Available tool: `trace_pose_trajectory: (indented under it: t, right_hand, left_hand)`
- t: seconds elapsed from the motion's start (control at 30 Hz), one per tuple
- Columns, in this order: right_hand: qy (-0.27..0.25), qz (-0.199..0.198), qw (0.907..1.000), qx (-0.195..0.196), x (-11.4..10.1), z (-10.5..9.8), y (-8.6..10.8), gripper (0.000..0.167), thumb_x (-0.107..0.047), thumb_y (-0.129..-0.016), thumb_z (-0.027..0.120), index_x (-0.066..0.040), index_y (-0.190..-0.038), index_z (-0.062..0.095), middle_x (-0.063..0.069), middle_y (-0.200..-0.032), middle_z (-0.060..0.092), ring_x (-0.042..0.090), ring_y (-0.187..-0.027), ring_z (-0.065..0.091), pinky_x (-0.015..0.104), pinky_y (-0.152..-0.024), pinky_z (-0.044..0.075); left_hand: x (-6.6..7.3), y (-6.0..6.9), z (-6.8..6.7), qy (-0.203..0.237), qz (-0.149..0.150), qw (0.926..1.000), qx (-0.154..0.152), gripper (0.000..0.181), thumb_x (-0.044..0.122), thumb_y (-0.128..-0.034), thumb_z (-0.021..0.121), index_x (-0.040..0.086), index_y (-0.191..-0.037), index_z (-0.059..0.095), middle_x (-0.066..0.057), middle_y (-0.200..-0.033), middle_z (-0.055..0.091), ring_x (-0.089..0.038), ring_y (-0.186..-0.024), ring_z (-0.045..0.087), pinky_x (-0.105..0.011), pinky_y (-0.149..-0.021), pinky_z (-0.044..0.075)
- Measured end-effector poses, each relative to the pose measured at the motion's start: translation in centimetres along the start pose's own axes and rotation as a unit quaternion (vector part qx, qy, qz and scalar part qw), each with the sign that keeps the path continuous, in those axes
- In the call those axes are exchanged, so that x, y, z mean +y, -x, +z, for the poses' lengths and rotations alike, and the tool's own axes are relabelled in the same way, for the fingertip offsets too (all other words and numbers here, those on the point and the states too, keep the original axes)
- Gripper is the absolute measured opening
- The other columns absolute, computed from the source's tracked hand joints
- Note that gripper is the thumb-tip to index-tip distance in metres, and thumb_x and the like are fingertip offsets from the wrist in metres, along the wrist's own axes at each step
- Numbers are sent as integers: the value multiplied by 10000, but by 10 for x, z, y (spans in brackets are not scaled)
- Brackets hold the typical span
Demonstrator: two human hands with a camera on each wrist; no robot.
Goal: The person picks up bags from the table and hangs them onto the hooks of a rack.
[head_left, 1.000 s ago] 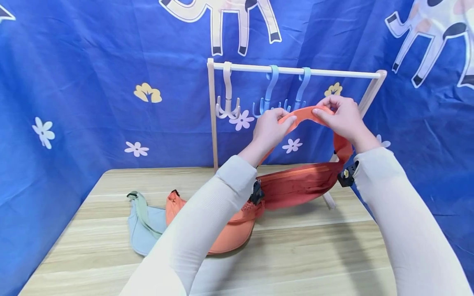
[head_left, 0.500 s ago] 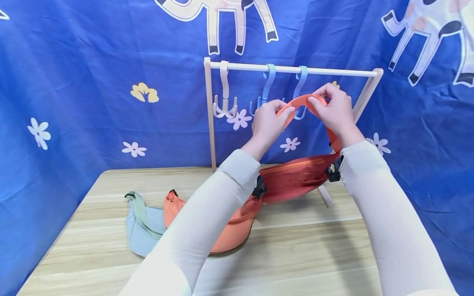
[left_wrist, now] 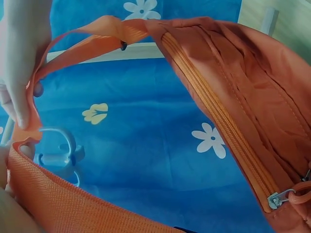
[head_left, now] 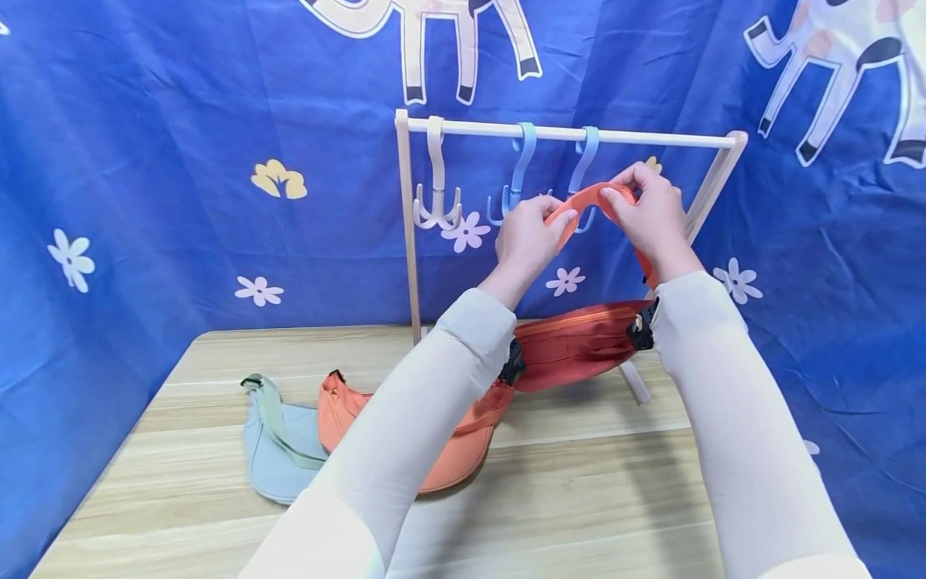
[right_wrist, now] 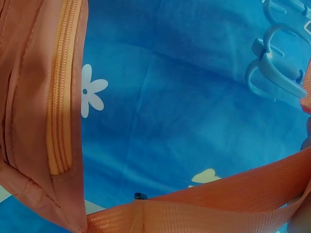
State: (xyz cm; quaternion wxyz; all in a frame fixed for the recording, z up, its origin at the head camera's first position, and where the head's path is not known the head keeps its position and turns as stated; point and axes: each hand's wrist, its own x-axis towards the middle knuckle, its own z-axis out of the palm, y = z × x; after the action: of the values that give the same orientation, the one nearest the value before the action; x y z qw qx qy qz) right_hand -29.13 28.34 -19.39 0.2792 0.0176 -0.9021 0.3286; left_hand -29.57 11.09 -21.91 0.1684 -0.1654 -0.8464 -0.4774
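A dark orange-red zippered bag (head_left: 579, 342) hangs in the air by its orange strap (head_left: 592, 195), in front of the rack. My left hand (head_left: 526, 240) pinches the strap between thumb and fingers. To its right, my right hand (head_left: 653, 215) pinches the same strap, which arches between the two. Directly behind that arch is the right-hand blue hook (head_left: 587, 153), partly covered by strap and hand. In the left wrist view the bag's zipper (left_wrist: 218, 114) is closed, its metal pull at the lower end. The right wrist view shows the strap (right_wrist: 204, 213) running from the bag's end.
A white rail (head_left: 651, 139) on wooden legs carries another blue hook (head_left: 522, 161) and a beige hook (head_left: 437, 173). On the wooden table (head_left: 181, 458) lie a light blue cloth item (head_left: 278, 466) with a green strap and an orange one (head_left: 459, 460), partly behind my left sleeve.
Both hands have lifted the strap slightly, and the right hand has shifted left. The bag has risen a little with them, and the strap now overlaps the right-hand blue hook.
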Motion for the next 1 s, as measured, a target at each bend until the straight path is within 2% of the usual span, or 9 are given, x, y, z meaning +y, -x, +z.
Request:
trace_pose_trajectory:
  t: [0.17, 0.37, 0.67, 0.9, 1.0]
  right_hand:
    - [-64, 384, 9988, -285, 2, 2, 1, 397, -410, -938, 559, -94, -1178, 577, 108, -1151, 597, 261, -1018, 553, 408, -881, 479]
    - [-161, 514, 9972, -511, 9, 5, 4, 391, -399, -948, 550, -79, -1171, 568, 121, -1156, 588, 268, -1013, 553, 408, -879, 482]
    - [-206, 607, 9964, -557, 18, 11, 7, 382, -401, -962, 524, -80, -1168, 542, 125, -1144, 567, 278, -1010, 530, 433, -888, 473]
    - [-126, 689, 9961, -530, 29, 14, 9, 369, -384, -971, 510, -76, -1174, 520, 133, -1045, 534, 272, -942, 496, 408, -802, 472]
    - [-160, 722, 9957, -552, 35, 14, 11, 393, -386, -974, 503, -62, -1196, 518, 151, -1085, 543, 288, -967, 505, 423, -831, 480]
  left_hand:
    - [0, 1, 3, -23, -127, 9998, -172, 248, 341, -938, 606, 183, -1104, 700, 35, -854, 659, -111, -698, 586, -277, -606, 459]
    - [-2, 2, 6, -106, -265, 9992, -263, 243, 297, -950, 595, 199, -1151, 692, 42, -911, 664, -121, -761, 580, -270, -640, 453]
    - [-10, 5, 10, 35, -141, 9994, -306, 256, 225, -949, 602, 195, -1196, 662, 45, -962, 683, -113, -828, 592, -254, -683, 449]
    - [-19, 9, 9, -99, -238, 9981, -559, 291, 198, -935, 617, 217, -1224, 641, 81, -989, 691, -97, -880, 615, -253, -735, 445]
    - [-24, 11, 11, -113, -226, 9978, -615, 292, 220, -925, 634, 212, -1217, 645, 71, -1001, 691, -92, -889, 620, -244, -749, 453]
